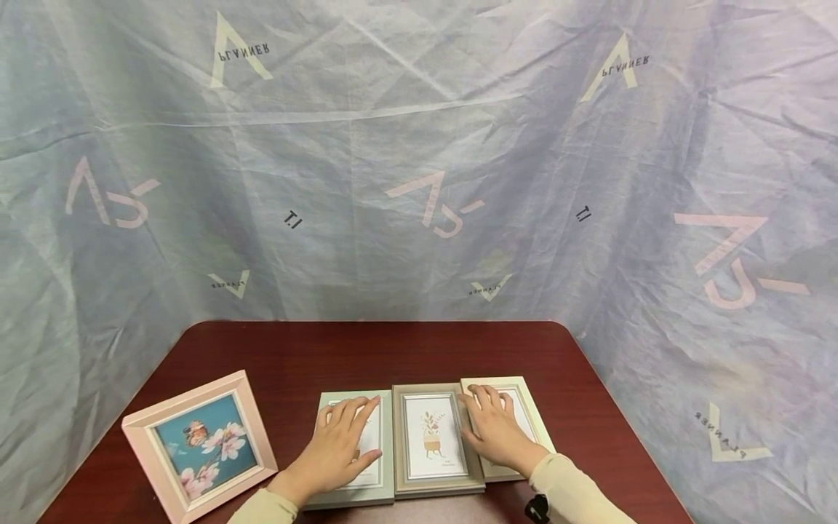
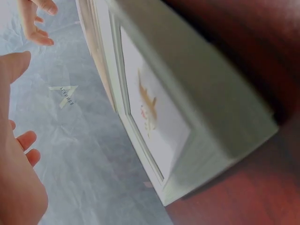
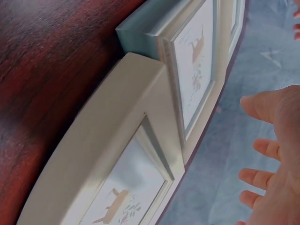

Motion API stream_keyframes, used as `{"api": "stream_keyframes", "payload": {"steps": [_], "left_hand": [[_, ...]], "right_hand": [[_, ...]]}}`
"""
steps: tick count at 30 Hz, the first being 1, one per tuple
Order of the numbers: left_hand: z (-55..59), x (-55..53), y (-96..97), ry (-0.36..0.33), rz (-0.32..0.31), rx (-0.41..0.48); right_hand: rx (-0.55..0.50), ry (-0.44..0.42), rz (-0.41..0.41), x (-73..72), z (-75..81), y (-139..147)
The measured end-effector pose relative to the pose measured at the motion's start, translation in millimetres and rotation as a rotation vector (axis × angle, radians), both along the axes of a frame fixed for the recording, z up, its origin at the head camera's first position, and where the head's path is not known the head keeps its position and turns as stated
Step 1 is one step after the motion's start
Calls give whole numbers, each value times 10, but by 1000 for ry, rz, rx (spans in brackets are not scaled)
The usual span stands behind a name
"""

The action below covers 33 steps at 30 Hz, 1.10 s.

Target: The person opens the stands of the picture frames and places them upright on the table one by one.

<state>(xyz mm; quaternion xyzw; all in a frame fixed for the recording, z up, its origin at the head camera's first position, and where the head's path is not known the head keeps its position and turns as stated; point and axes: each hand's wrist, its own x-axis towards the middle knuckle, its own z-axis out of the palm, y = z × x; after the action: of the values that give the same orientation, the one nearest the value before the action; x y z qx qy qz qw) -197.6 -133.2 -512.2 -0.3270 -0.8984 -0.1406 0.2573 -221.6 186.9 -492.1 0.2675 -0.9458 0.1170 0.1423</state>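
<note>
Three picture frames lie face up in a row on the table. At the left is a pale green picture frame [image 1: 386, 451] [image 2: 187, 70], with my left hand [image 1: 335, 445] [image 2: 18, 140] held above it, fingers spread and loosely bent. A taupe picture frame [image 1: 432, 437] [image 3: 197, 61], showing a potted-plant print, sits in the middle. My right hand [image 1: 495, 428] [image 3: 281, 154] hovers over the cream picture frame [image 1: 533, 416] [image 3: 117, 117] at the right, fingers relaxed. Both wrist views show a gap between hand and frames. Each hand hides part of the print below it.
A pink picture frame [image 1: 206, 445] with a blossom picture stands tilted at the left of the dark red table [image 1: 366, 349]. A grey printed cloth [image 1: 419, 255] hangs behind the table and along its sides. Something small and black [image 1: 537, 507] shows by the right sleeve.
</note>
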Motion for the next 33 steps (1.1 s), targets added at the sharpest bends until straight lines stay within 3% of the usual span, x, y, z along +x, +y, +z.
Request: {"api": "stream_keyframes", "payload": {"steps": [11, 15, 21, 33], "left_hand": [[223, -266, -52, -81, 69, -11], [250, -384, -61, -112, 78, -27], [198, -564, -65, -117, 83, -9], [-4, -862, -86, -227, 116, -26]], "right_hand": [[23, 9, 51, -116, 85, -187], [21, 3, 75, -180, 101, -268], [47, -14, 107, -325, 82, -384], [151, -57, 118, -537, 0, -523]]}}
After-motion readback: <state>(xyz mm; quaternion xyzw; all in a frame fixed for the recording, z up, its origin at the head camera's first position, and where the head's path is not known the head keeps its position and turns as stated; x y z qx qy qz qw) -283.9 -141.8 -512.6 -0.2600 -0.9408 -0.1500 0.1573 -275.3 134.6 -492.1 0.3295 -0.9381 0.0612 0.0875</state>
